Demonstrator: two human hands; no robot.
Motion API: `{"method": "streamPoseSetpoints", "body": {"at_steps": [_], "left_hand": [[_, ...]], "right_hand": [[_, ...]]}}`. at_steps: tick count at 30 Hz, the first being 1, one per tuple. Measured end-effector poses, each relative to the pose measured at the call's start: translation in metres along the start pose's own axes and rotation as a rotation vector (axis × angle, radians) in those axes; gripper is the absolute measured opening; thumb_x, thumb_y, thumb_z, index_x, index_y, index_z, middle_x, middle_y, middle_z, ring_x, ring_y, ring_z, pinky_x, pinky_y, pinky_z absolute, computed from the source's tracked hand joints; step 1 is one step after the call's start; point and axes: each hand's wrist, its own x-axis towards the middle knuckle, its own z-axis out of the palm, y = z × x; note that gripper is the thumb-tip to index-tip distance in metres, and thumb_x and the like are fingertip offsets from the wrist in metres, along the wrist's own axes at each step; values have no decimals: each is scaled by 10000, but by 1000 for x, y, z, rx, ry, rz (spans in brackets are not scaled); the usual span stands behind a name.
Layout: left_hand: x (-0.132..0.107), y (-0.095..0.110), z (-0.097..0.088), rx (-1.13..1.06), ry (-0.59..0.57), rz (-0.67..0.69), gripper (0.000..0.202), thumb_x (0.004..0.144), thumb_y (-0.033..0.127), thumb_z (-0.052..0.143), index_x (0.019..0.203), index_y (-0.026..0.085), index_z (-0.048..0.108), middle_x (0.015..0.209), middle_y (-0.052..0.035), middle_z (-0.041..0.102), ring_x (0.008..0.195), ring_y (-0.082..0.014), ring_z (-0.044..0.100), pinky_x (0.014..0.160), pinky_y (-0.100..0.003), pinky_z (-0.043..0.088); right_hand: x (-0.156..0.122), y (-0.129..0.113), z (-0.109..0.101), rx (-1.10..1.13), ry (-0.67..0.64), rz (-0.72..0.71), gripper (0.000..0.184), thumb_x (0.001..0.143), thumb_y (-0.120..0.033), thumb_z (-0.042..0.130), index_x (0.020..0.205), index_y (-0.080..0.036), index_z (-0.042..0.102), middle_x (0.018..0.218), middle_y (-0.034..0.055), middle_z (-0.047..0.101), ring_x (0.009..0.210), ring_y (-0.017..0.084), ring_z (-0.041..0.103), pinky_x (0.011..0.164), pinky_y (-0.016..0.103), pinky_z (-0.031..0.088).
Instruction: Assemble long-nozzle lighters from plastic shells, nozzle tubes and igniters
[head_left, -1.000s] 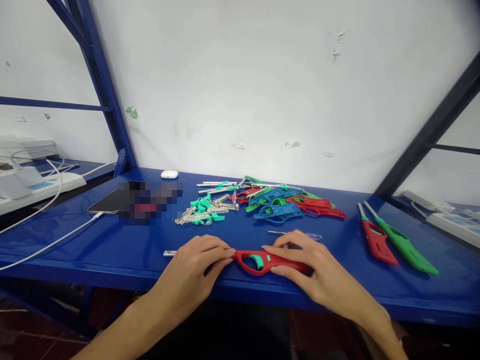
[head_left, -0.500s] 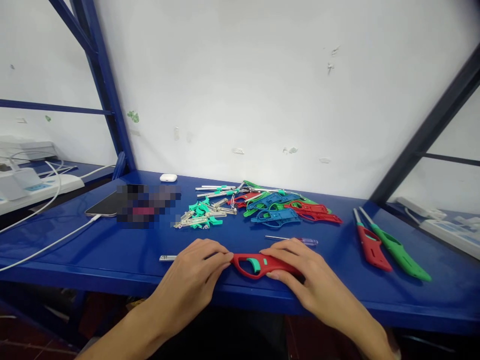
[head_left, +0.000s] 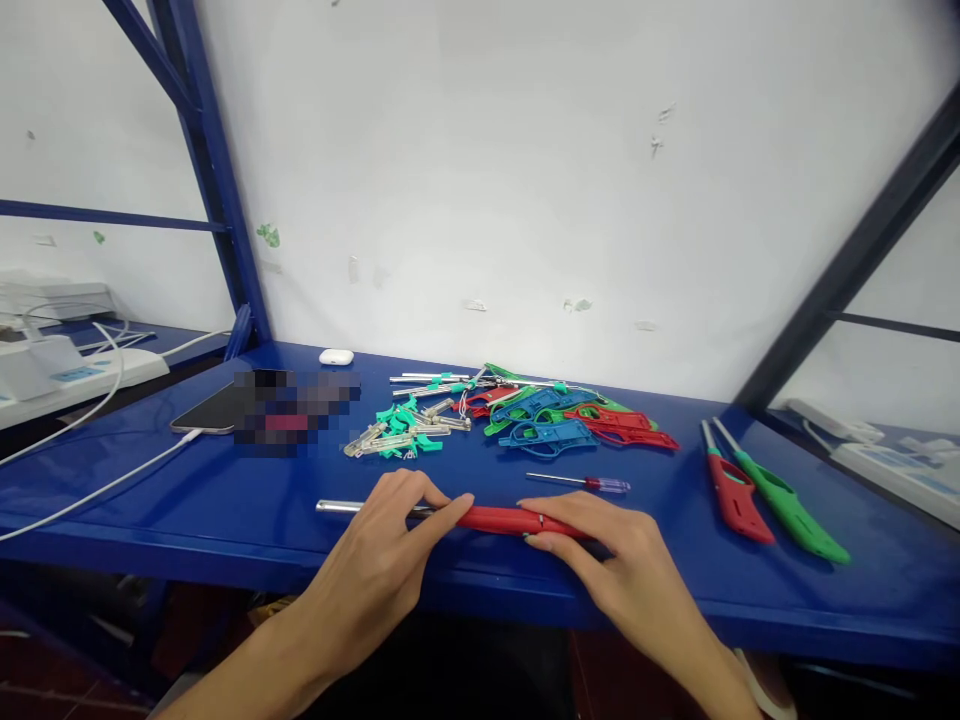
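A red gas lighter (head_left: 499,520) with a long metal tube lies crosswise between my hands near the table's front edge, its narrow edge turned up. My left hand (head_left: 394,540) pinches it where the tube meets the red body. The tube's end sticks out to the left of that hand. With thumb and fingers, my right hand (head_left: 611,545) grips the body's other end. Just behind it lies a screwdriver (head_left: 581,483) with a purple and red handle.
Teal triggers and clear parts (head_left: 401,430) are heaped behind my left hand. Metal tubes (head_left: 431,380) and blue, green and red casing halves (head_left: 551,435) lie farther back. On the right rest a red lighter (head_left: 739,500) and a green lighter (head_left: 799,515). A charging phone (head_left: 206,410) is at the left.
The red lighter has been rolled about its length: its flat side with the teal trigger faced up before, and now its narrow edge does. Both hands still hold it.
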Motion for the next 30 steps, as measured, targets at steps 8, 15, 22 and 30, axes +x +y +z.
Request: {"method": "streamPoseSetpoints", "body": {"at_steps": [8, 15, 22, 30], "left_hand": [[12, 11, -4, 37, -14, -23, 253, 1014, 59, 554, 1236, 158, 626, 1025, -83, 583, 892, -217, 529, 799, -384, 440], [18, 8, -5, 90, 80, 43, 298, 967, -68, 498, 1126, 147, 631, 937, -56, 608, 842, -192, 532, 787, -370, 439], [64, 10, -29, 285, 94, 243, 312, 981, -2, 504, 1160, 177, 685, 1161, -123, 664, 1249, -321, 535, 1106, -586, 391], [80, 30, -13, -354, 57, -410, 222, 1003, 293, 609, 1117, 185, 767, 1046, -88, 719, 906, -230, 644, 778, -357, 503]], "right_hand": [[-6, -1, 8, -41, 67, -205, 280, 1007, -166, 661, 1259, -258, 744, 1177, -4, 810, 1033, 164, 772, 967, 233, 566], [-2, -10, 2, 70, -99, 44, 238, 981, -358, 712, 1215, -351, 756, 1192, 0, 785, 1074, 221, 725, 969, 325, 560], [2, -22, -5, 655, -305, 381, 599, 1035, -411, 619, 1576, -507, 380, 1437, 42, 612, 688, 88, 588, 671, 260, 540], [9, -26, 3, 1130, 116, 515, 674, 913, -413, 790, 1519, -423, 495, 1034, 37, 647, 536, 47, 210, 381, 125, 162]]}}
